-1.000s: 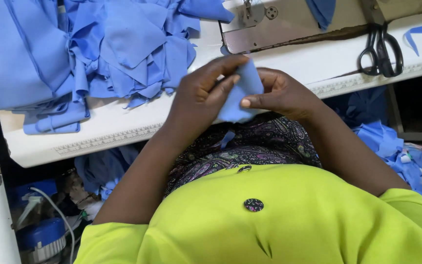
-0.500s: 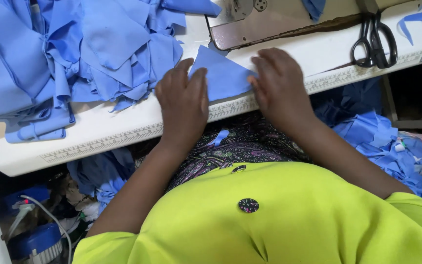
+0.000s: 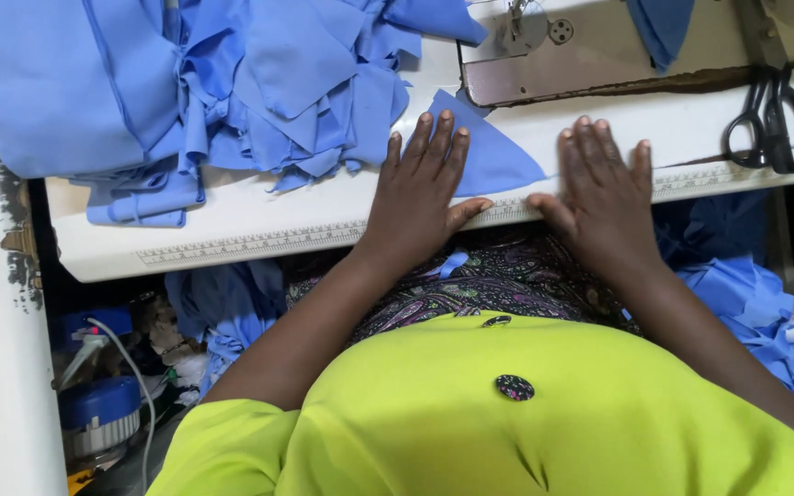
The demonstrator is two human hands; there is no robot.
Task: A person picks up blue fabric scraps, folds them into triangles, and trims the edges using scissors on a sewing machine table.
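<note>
Your white sewing table (image 3: pixel 259 225) runs across the upper half of the view, its near edge marked with a printed ruler strip and meeting your lap. Item one: a small blue fabric piece (image 3: pixel 493 156), roughly triangular, lying flat on the table just in front of the sewing machine base (image 3: pixel 618 55), one corner reaching toward the table's near edge. Item two: your left hand (image 3: pixel 420 197), palm down, fingers spread and flat, resting on the left side of that piece, thumb along the ruler strip. Item three: your right hand (image 3: pixel 604 197), also flat with fingers extended, pressing on bare table just beside the piece's right corner; whether the thumb touches the cloth you cannot tell. Neither hand grips anything. Item four: a heap of blue cut fabric (image 3: pixel 232 83) filling the table's left part, its ragged edge near your left hand. Item five: black scissors (image 3: pixel 774 115) lying at the far right, well apart from your right hand. Open table shows between the heap and your left wrist, and between your right hand and the scissors.
</note>
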